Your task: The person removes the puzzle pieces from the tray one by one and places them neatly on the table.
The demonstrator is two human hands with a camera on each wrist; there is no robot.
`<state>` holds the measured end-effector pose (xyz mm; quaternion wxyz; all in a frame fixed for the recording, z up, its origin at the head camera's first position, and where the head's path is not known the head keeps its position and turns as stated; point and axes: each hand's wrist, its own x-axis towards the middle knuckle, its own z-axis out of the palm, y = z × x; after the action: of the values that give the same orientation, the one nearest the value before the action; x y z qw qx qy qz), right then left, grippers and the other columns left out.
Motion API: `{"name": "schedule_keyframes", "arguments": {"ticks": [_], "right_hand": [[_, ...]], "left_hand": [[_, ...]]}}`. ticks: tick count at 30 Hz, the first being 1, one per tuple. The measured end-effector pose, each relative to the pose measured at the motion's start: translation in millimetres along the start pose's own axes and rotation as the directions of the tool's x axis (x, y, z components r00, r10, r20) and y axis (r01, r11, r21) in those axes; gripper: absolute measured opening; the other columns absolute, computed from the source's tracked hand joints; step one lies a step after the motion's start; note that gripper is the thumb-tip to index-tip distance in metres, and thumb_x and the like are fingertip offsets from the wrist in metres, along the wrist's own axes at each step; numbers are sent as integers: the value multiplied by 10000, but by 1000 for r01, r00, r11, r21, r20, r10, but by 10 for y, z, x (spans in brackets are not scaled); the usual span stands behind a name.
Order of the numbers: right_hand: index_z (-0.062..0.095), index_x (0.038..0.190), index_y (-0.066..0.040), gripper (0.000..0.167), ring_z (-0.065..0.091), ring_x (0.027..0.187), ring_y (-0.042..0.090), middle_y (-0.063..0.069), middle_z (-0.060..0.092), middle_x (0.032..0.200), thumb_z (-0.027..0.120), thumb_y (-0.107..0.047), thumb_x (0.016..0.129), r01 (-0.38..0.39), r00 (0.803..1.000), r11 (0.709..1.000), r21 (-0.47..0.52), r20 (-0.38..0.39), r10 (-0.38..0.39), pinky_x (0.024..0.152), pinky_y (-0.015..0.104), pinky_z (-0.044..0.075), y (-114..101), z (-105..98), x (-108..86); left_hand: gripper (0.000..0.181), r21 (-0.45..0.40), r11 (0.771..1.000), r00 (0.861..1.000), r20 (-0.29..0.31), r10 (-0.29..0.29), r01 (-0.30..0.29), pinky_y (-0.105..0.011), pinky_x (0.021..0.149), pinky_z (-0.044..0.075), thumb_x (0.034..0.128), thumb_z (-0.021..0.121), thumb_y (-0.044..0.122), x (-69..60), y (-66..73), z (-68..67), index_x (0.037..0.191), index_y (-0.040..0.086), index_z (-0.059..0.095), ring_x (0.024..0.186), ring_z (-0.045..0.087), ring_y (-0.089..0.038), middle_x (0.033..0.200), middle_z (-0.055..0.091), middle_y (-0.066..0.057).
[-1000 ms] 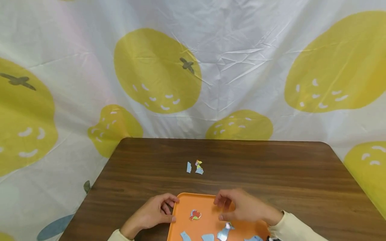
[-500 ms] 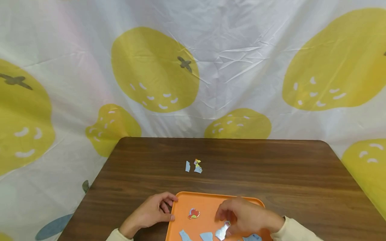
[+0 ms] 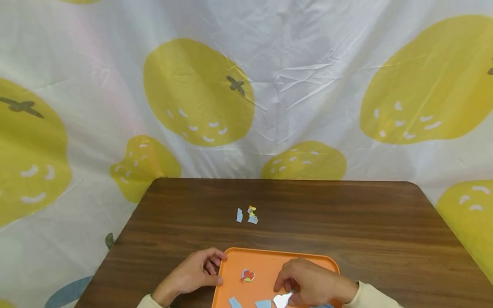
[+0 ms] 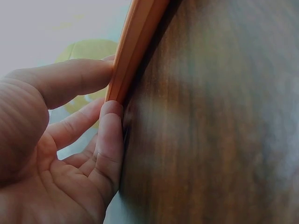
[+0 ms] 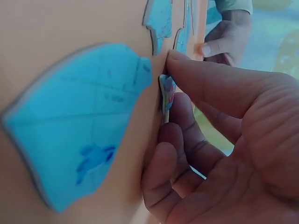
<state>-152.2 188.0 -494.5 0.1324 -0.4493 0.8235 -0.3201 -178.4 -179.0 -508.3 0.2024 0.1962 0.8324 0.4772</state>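
On the left, the left hand [image 3: 190, 273] rests its thumb and fingertips against the side rim of the orange tray [image 3: 279, 253]; the left wrist view shows the hand [image 4: 70, 140] touching the rim [image 4: 135, 51] with fingers relaxed. Over the tray, the right hand [image 3: 313, 282] pinches a shiny light-blue puzzle piece [image 3: 282, 299]. In the right wrist view that piece [image 5: 167, 93], with red on it, sits between the thumb and fingers of the right hand [image 5: 233, 126]. A larger blue piece [image 5: 84, 121] lies beside it on the tray.
A red piece [image 3: 247, 276] lies in the tray's upper left, with light-blue pieces [image 3: 263, 303] near the lower frame edge. Farther back on the brown table [image 3: 346, 214] are a narrow blue piece [image 3: 239, 215] and a yellow-and-blue piece [image 3: 252, 215]. A lemon-patterned cloth [image 3: 300, 98] hangs behind.
The right hand has come down and toward the near side, from above the tray onto the shiny piece, its fingers closing round it. The left hand stays at the rim.
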Motion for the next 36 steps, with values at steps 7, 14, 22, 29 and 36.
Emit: {"name": "schedule_keyframes", "arguments": {"ticks": [7,14,22,29,36], "right_hand": [[800,1135,-275,450,472,699,-98,-100,633,819,833,0,780,45,999,999,-15,7,-45,620,93,449,-8,-10,28],[795,1174,-226,454,451,698,-115,-81,638,786,831,25,797,93,995,995,-24,50,-92,619,73,440,-5,-69,50],[767,1149,-191,394,525,710,-107,-53,699,812,761,61,846,57,998,994,90,-6,-57,626,136,526,-12,-134,97],[731,1133,-167,331,585,628,-90,-94,736,736,772,38,876,-27,995,988,153,-87,41,589,180,551,3,-262,210],[651,1148,-144,311,608,624,-68,-39,758,748,766,18,909,-10,990,981,196,-139,38,606,202,567,48,-357,295]], "left_hand": [[460,7,1000,1000,-1,-1,1,-221,676,538,843,892,121,-10,-35,9,1255,131,687,811,629,-101,1069,632,-72],[457,10,1000,1000,3,8,-8,-223,679,541,849,890,133,-5,-45,1,1259,127,687,813,631,-101,1074,632,-71],[454,-9,1000,1000,8,2,-2,-221,674,541,853,886,119,0,-34,-7,1261,127,686,816,630,-108,1076,624,-80],[455,12,1000,1000,7,6,-6,-222,687,551,856,891,155,7,-32,-12,1262,132,687,822,637,-103,1078,624,-69],[460,-8,1000,1000,5,13,-13,-216,679,544,853,885,115,5,-36,-9,1267,117,685,811,629,-97,1075,628,-77]]}}
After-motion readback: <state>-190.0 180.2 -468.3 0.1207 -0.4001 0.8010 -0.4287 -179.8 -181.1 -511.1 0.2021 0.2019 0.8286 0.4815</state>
